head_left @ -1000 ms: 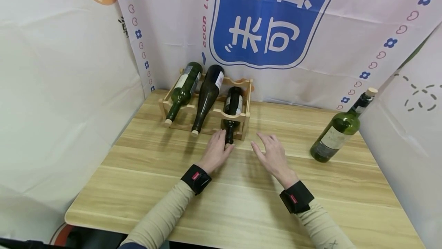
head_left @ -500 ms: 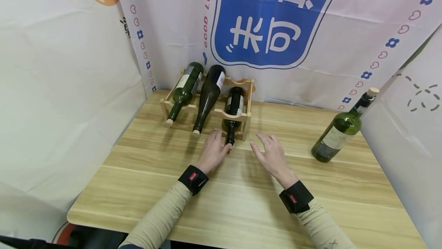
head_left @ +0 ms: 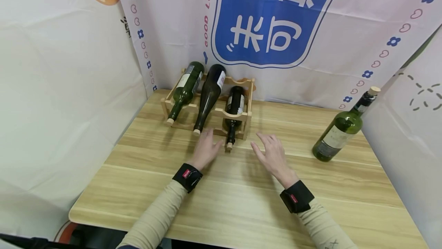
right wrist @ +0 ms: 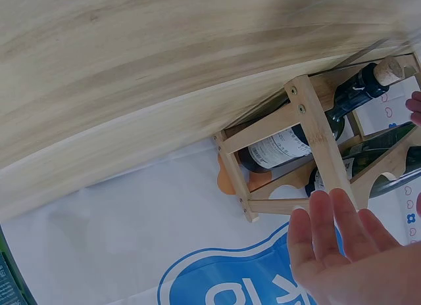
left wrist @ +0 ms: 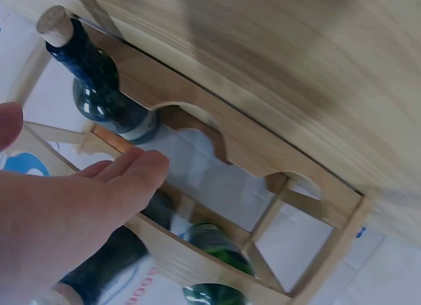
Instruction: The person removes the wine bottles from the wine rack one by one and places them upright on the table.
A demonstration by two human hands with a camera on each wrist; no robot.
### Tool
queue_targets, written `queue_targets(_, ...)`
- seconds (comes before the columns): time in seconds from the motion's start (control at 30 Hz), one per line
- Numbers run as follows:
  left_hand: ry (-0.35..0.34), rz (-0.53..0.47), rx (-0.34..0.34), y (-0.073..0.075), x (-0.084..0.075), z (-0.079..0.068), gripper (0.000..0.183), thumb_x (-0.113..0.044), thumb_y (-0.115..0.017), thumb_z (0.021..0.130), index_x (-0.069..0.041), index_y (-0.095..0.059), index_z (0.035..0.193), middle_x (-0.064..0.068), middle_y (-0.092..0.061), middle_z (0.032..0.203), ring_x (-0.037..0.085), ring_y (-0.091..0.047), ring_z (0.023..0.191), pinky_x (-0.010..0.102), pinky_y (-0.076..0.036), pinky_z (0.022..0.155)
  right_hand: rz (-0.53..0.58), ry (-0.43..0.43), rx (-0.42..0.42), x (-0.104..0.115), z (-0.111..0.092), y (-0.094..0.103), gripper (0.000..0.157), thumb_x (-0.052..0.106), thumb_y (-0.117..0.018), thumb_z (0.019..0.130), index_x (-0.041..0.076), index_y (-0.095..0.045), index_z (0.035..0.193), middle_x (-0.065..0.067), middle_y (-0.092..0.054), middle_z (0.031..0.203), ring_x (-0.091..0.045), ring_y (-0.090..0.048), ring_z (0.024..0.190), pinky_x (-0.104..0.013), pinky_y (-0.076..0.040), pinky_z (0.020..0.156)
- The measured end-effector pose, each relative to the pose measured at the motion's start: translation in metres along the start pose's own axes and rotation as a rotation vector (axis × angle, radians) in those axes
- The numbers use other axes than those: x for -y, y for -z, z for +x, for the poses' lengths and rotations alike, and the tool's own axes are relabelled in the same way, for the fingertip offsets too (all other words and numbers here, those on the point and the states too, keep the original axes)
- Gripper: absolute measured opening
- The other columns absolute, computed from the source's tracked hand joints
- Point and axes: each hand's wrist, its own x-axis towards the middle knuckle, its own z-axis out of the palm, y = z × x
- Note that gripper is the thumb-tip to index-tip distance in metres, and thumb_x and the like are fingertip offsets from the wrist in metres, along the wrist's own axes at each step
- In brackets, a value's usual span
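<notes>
A wooden wine rack [head_left: 249, 120] stands at the back of the table with three corked bottles lying in it. The right-hand dark bottle [head_left: 235, 101] lies in the lower tier, its neck pointing toward me. On the upper tier rest a dark bottle [head_left: 210, 91] in the middle and a green bottle [head_left: 186, 88] at the left. My left hand [head_left: 205, 150] is just left of the lower bottle's neck, apart from it, fingers extended and holding nothing. To the right of the rack my right hand [head_left: 272, 157] hovers with relaxed fingers, also holding nothing.
Another green wine bottle [head_left: 338, 134] with a cork stands upright on the right side of the wooden table [head_left: 235, 199]. Behind the rack hangs a white cloth [head_left: 276, 84] with a blue printed shape, and pale cloth walls flank the table.
My left hand has let go of the lower bottle's neck and drawn away to the left, so its cork shows. My right hand has hardly moved.
</notes>
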Motion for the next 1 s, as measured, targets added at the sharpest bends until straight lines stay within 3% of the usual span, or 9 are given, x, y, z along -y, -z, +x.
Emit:
queue_targets(0.1,0.055,-0.017,-0.009,0.006,0.003,-0.001,0.069,-0.030,-0.059,0.096,0.007,-0.031,0.145,0.031,-0.045,0.141,0.045,-0.053,0.121,0.052,-0.045,0.104,-0.002,0.004,-0.001,0.000,-0.001,-0.001,0.044,0.030,-0.063,0.092,0.001,-0.060,0.126,-0.019,-0.067,0.119,-0.031,-0.059,0.100,-0.044,-0.048,0.087)
queue_targets(0.2,0.102,-0.026,0.007,0.012,0.006,-0.002,0.072,-0.034,-0.057,0.097,0.005,-0.026,0.149,0.029,-0.064,0.113,0.039,-0.068,0.088,0.047,-0.056,0.075,-0.004,0.009,-0.002,-0.001,-0.001,-0.002,0.044,0.029,-0.064,0.092,0.000,-0.060,0.125,-0.019,-0.067,0.118,-0.032,-0.060,0.100,-0.046,-0.048,0.088)
queue_targets(0.33,0.092,0.006,0.016,0.017,0.012,-0.002,0.071,-0.035,-0.054,0.098,0.004,-0.024,0.150,0.024,-0.066,0.080,0.030,-0.061,0.058,0.038,-0.047,0.050,-0.002,0.003,0.006,0.000,-0.001,-0.001,0.044,0.029,-0.063,0.092,0.000,-0.060,0.125,-0.020,-0.067,0.118,-0.032,-0.060,0.101,-0.047,-0.048,0.090)
queue_targets(0.43,0.070,0.002,-0.016,0.020,0.017,-0.002,0.060,-0.032,-0.056,0.097,0.007,-0.041,0.140,0.025,-0.062,0.084,0.033,-0.062,0.068,0.041,-0.051,0.057,0.001,-0.003,0.012,0.000,-0.001,0.000,0.044,0.030,-0.063,0.093,0.000,-0.060,0.125,-0.019,-0.067,0.118,-0.032,-0.060,0.101,-0.047,-0.048,0.091)
queue_targets(0.5,0.071,-0.071,-0.047,0.023,0.021,-0.001,0.051,-0.028,-0.059,0.096,0.009,-0.048,0.130,0.026,-0.058,0.086,0.038,-0.062,0.076,0.047,-0.052,0.065,0.000,-0.003,0.013,0.001,-0.002,0.000,0.044,0.030,-0.063,0.093,0.000,-0.060,0.125,-0.019,-0.067,0.118,-0.032,-0.060,0.101,-0.048,-0.048,0.093)
queue_targets(0.63,0.074,-0.229,-0.118,0.029,0.029,0.005,0.036,-0.018,-0.061,0.094,0.011,-0.052,0.113,0.022,-0.055,0.088,0.037,-0.058,0.081,0.050,-0.051,0.076,-0.008,-0.002,0.015,0.000,-0.003,0.000,0.045,0.030,-0.064,0.092,-0.001,-0.060,0.125,-0.019,-0.067,0.118,-0.032,-0.061,0.103,-0.049,-0.048,0.095)
queue_targets(0.7,0.064,-0.243,-0.130,0.032,0.033,0.007,0.030,-0.013,-0.060,0.093,0.010,-0.053,0.111,0.023,-0.058,0.093,0.036,-0.058,0.088,0.049,-0.049,0.082,-0.012,0.002,0.013,0.000,-0.003,0.000,0.044,0.029,-0.064,0.092,-0.002,-0.060,0.124,-0.020,-0.068,0.117,-0.032,-0.061,0.102,-0.048,-0.048,0.093)
queue_targets(0.83,0.098,-0.279,-0.045,0.038,0.040,0.012,0.020,-0.009,-0.052,0.097,0.007,-0.053,0.110,0.025,-0.057,0.098,0.037,-0.056,0.093,0.048,-0.046,0.085,-0.007,0.000,0.021,-0.001,-0.004,0.000,0.043,0.028,-0.063,0.093,-0.001,-0.060,0.125,-0.019,-0.068,0.117,-0.031,-0.060,0.101,-0.047,-0.049,0.091)
queue_targets(1.0,0.214,-0.444,0.066,0.044,0.047,0.017,0.039,-0.009,-0.041,0.102,0.008,-0.045,0.136,0.030,-0.049,0.137,0.041,-0.044,0.130,0.050,-0.037,0.110,0.013,-0.022,0.043,-0.001,-0.003,0.001,0.041,0.029,-0.058,0.096,0.002,-0.058,0.128,-0.018,-0.067,0.119,-0.030,-0.060,0.104,-0.046,-0.048,0.095)
